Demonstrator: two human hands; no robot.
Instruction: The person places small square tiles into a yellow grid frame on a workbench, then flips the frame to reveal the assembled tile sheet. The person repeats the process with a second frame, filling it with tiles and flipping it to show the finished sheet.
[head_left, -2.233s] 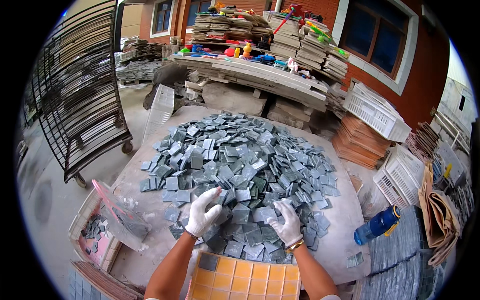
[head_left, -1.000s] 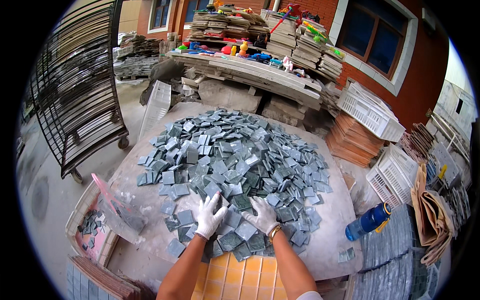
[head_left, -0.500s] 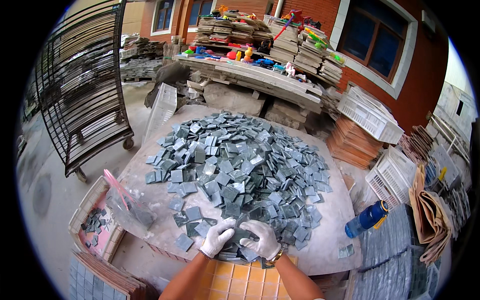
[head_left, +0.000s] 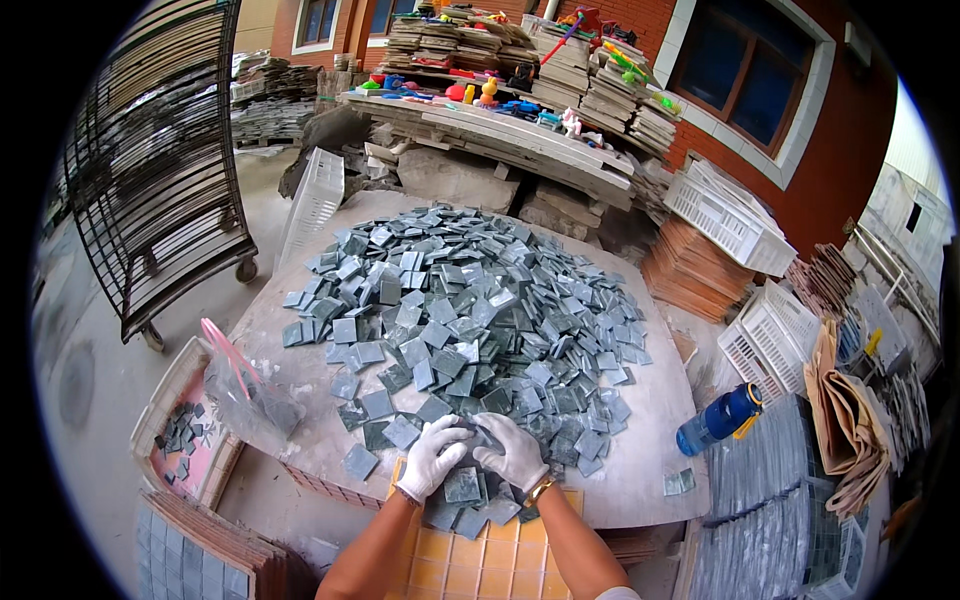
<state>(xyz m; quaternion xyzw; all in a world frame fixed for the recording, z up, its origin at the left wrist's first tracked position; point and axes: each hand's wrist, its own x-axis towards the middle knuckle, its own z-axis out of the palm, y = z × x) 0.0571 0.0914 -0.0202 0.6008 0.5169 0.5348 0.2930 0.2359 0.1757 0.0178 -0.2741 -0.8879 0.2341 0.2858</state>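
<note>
A large heap of small square grey-green stone tiles (head_left: 470, 310) covers the pale tabletop. At its near edge my left hand (head_left: 433, 458), in a white glove, rests with curved fingers beside loose tiles. My right hand (head_left: 512, 453), also gloved, mirrors it, fingers apart and bent over tiles at the heap's edge. Between and below the hands, several loose tiles (head_left: 463, 486) lie over the far part of a yellow gridded tray (head_left: 478, 568). The undersides of my fingers are hidden, and neither hand visibly grips a tile.
A blue bottle (head_left: 720, 418) stands at the right, near stacked tile sheets (head_left: 760, 490). To the left are a clear plastic bag (head_left: 250, 405) and a shallow bin (head_left: 160, 440) with tile pieces. White crates (head_left: 770, 335) and a wheeled black rack (head_left: 160, 180) stand farther out.
Both hands have drawn back from the heap toward me. More loose tiles now lie between them and over the yellow tray. The whole view has shifted slightly.
</note>
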